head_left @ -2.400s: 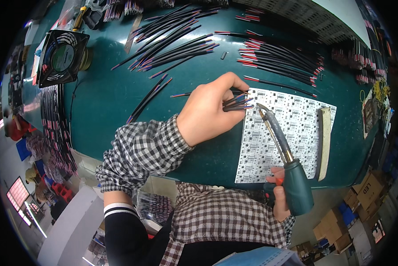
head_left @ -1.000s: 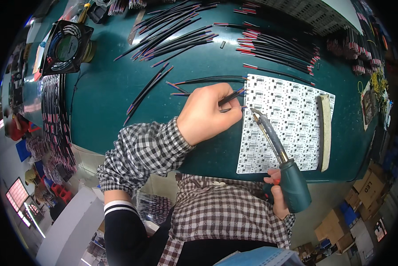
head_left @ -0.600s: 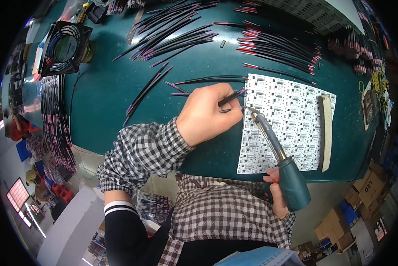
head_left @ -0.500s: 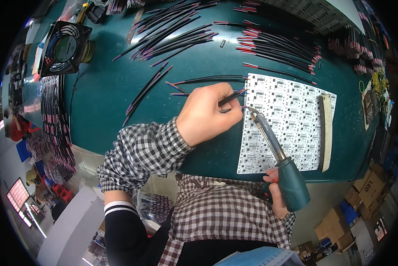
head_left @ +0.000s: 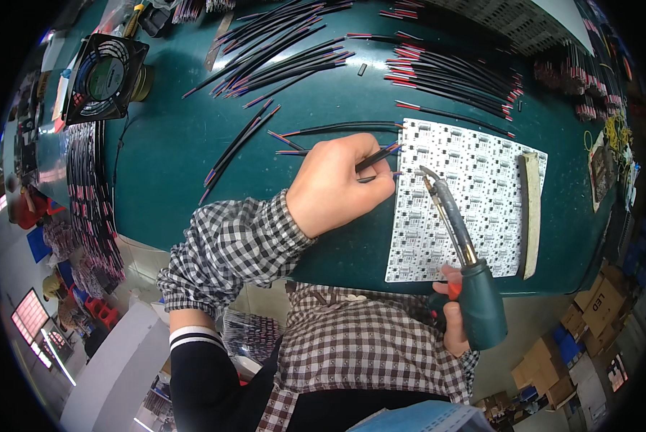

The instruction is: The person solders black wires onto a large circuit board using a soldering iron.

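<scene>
Pinched in the fingers of my left hand [head_left: 337, 180] are black-sleeved wires [head_left: 378, 156], their coloured ends pointing right at the left edge of a white circuit board panel [head_left: 438, 216]. My right hand [head_left: 452, 313] is closed round the green handle of a soldering iron [head_left: 485, 306]. The iron's bent tip hovers over or rests on the panel's upper left part, apart from the wires; which of the two I cannot tell. Several more black wires [head_left: 337, 129] lie just beyond my left hand, one reaching the panel's upper left corner.
A pale strip [head_left: 529, 216] lies along the panel's right side. Bundles of black wires [head_left: 445, 75] cover the far part of the green table [head_left: 157, 180]. At the left stand a black fan [head_left: 103, 79] and another wire bundle [head_left: 89, 187]. A yellow wire tangle [head_left: 617, 137] sits far right.
The soldering iron's tip has moved right, away from the wire end at the panel's left edge, with my right hand shifting slightly right. My left hand has hardly moved.
</scene>
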Tool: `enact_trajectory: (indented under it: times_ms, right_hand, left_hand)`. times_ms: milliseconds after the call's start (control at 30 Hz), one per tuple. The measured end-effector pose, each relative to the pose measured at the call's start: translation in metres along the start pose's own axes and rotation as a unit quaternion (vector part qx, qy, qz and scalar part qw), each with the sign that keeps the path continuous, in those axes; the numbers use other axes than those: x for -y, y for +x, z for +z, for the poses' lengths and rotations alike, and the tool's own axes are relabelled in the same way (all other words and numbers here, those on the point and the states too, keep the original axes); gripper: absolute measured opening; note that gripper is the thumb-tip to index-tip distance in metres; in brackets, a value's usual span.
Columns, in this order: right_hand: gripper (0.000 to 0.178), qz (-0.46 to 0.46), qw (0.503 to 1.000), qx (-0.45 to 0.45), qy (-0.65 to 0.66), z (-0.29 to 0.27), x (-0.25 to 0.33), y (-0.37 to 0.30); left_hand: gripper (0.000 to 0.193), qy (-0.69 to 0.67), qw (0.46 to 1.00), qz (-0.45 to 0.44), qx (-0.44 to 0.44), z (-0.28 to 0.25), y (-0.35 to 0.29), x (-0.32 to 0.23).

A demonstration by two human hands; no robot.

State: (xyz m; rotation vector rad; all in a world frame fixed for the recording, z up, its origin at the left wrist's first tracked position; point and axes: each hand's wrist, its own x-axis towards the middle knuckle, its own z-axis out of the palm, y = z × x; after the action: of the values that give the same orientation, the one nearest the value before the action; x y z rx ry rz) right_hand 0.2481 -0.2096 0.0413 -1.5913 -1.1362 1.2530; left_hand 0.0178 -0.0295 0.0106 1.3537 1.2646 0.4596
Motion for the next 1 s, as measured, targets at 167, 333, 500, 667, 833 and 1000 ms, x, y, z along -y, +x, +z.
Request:
enact_trajectory:
  times_ms: [167,333,500,667,833,1000]
  right_hand:
    - [0.057,-0.074,0.986,0.075,-0.132,-0.016,0.0,0.011]
    - [0.059,-0.001,0.998,0.057,-0.013,-0.015,-0.001,0.004]
    - [0.06,0.055,0.998,0.031,0.022,-0.008,0.01,0.008]
    - [0.061,-0.006,0.998,0.07,-0.005,-0.012,-0.003,0.007]
    - [0.057,0.037,0.998,0.059,-0.013,-0.008,0.003,0.006]
    - [0.058,0.023,0.996,0.074,-0.033,-0.009,0.003,0.009]
  left_hand:
    - [0.011,0.04,0.998,0.036,-0.021,0.001,-0.002,0.003]
    - [0.019,0.11,0.975,0.184,-0.062,0.005,-0.007,0.003]
    - [0.043,0.085,0.984,0.149,-0.053,0.005,-0.005,0.002]
    - [0.048,0.025,0.996,0.083,-0.019,0.002,-0.004,-0.003]
    - [0.047,0.0,0.998,0.058,-0.005,0.0,-0.001,-0.004]
    - [0.046,-0.003,0.999,0.042,0.006,0.0,0.0,-0.002]
